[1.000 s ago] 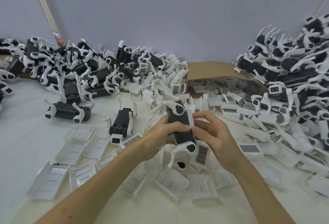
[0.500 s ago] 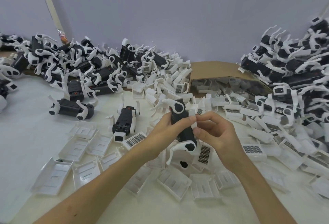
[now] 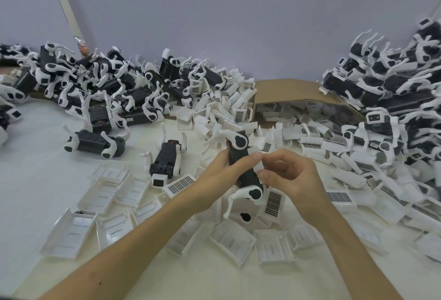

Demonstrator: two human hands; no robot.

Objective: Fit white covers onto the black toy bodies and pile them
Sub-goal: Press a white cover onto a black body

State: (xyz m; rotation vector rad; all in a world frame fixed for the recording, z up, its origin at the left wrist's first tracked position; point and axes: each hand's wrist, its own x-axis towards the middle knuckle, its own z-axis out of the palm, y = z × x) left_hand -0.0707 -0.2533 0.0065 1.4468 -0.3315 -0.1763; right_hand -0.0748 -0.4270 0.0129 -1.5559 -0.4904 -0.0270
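Head view: my left hand [image 3: 218, 174] grips the black toy body [image 3: 248, 176], right hand [image 3: 294, 180] pinches the white cover [image 3: 257, 160]; skewed, it may jam.

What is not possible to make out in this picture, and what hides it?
Head view: white cover, mostly hidden by left hand and right hand; its fit on the black toy body is unclear.
Head view: right pile, cut off by the right edge.
Head view: cardboard box contents, shadowed under its flap.
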